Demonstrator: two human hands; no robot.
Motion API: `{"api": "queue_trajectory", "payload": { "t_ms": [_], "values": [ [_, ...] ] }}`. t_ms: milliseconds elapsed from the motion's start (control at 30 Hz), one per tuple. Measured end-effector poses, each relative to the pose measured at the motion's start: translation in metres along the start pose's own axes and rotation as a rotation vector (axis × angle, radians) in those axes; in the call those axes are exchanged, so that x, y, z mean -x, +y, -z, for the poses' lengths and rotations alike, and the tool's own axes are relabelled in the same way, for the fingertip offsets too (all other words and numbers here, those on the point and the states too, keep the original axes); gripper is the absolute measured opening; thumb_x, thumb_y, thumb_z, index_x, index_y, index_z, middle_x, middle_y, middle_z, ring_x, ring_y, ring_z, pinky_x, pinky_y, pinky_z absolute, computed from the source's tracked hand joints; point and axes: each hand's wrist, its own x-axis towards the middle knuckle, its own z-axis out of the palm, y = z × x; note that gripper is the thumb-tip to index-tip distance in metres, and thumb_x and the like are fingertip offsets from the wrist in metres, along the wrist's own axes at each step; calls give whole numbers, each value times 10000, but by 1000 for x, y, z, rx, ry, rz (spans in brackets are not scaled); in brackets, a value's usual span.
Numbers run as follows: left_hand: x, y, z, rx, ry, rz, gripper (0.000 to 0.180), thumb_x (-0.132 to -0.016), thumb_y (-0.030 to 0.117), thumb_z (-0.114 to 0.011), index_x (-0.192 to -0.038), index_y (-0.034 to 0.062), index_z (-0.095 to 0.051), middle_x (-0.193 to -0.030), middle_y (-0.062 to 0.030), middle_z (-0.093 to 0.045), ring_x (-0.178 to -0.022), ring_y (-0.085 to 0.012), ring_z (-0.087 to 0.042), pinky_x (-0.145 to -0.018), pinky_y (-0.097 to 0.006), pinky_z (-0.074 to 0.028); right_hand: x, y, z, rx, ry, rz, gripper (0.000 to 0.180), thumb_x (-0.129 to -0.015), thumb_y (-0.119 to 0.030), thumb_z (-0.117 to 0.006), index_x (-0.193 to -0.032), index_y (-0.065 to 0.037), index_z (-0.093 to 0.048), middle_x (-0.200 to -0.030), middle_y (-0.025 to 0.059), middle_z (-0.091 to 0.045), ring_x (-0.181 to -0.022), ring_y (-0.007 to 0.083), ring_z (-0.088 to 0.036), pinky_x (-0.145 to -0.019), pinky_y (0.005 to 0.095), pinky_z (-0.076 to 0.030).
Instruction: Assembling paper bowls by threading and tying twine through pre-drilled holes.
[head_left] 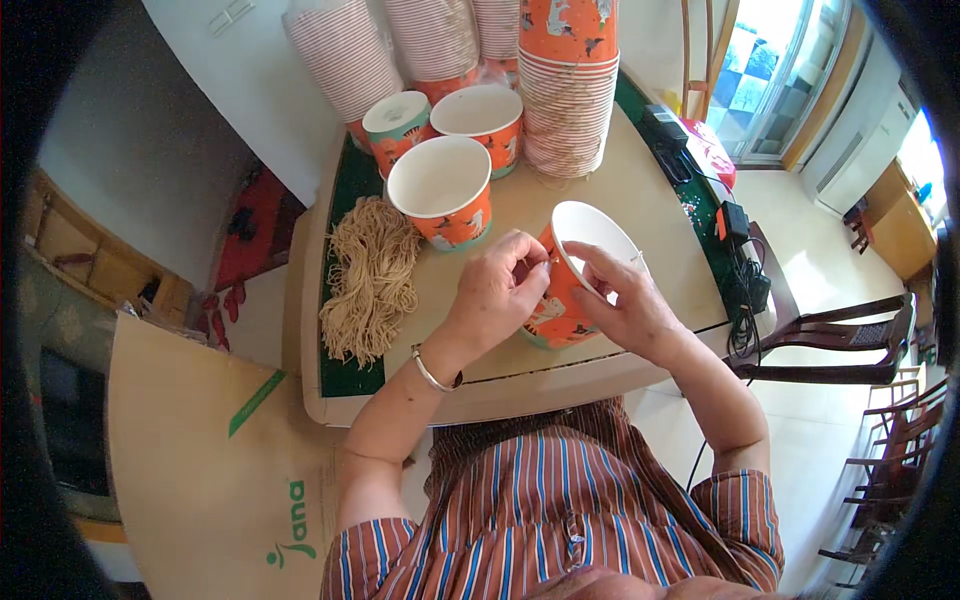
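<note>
An orange patterned paper bucket (pixel 562 320) with a white inside stands at the table's near side, leaning slightly, between my two hands. My right hand (pixel 632 305) grips its rim, fingers over the edge and inside, thumb outside. My left hand (pixel 505 282) is closed in a pinch against the bucket's left side; whatever is between its fingertips is too small to make out. A short light bit, perhaps cord, shows at the rim (pixel 638 257) on the right. Left of my left hand lies a loose bundle of beige cords (pixel 370 275).
Two open buckets, one nearer (pixel 462 215) and one behind (pixel 508 140), stand beyond my left hand beside an upturned one (pixel 392 145). Tall nested stacks (pixel 570 110) rise at the back. Black power adapters (pixel 735 222) and cables line the table's right edge; a cardboard sheet (pixel 200 440) stands left.
</note>
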Motion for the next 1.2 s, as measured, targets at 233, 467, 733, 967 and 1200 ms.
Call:
{"api": "queue_trajectory", "payload": {
  "t_ms": [233,467,733,967,1200],
  "values": [
    [0,-1,1,27,-12,18,74,-838,41,-622,-893,-2,-598,-820,-120,-636,-710,-208,-642,-646,-328,-524,1,-3,0,7,-22,-27,480,-891,8,-579,-1363,-21,-499,-757,18,-466,-691,95,-487,-655,263,-459],
    [1,0,3,22,-21,22,82,-826,34,-625,-892,-9,-602,-812,-135,-636,-712,-226,-645,-647,-339,-526,1,-1,-3,8,-30,11,503,-883,20,-571,-1377,-21,-486,-749,24,-481,-683,103,-502,-658,272,-471],
    [0,3,3,-13,-32,27,81,-822,35,-626,-882,-11,-597,-822,-155,-630,-742,-284,-646,-685,-377,-523,1,-6,-3,32,-37,13,465,-899,-5,-597,-1352,-11,-494,-764,44,-518,-690,122,-529,-661,288,-479],
    [2,10,10,-42,-67,40,78,-824,42,-625,-870,-13,-595,-822,-162,-624,-739,-297,-639,-685,-390,-511,0,6,-9,3,17,252,281,-985,-87,-515,-1248,5,-551,-888,134,-593,-838,237,-603,-791,348,-491],
    [5,13,15,-97,-116,10,89,-819,56,-626,-857,-18,-592,-819,-179,-622,-743,-338,-635,-679,-407,-507,-6,9,-7,-14,-26,252,206,-965,-68,-519,-1130,23,-602,-981,203,-657,-906,343,-665,-795,384,-519]
  ]
}}
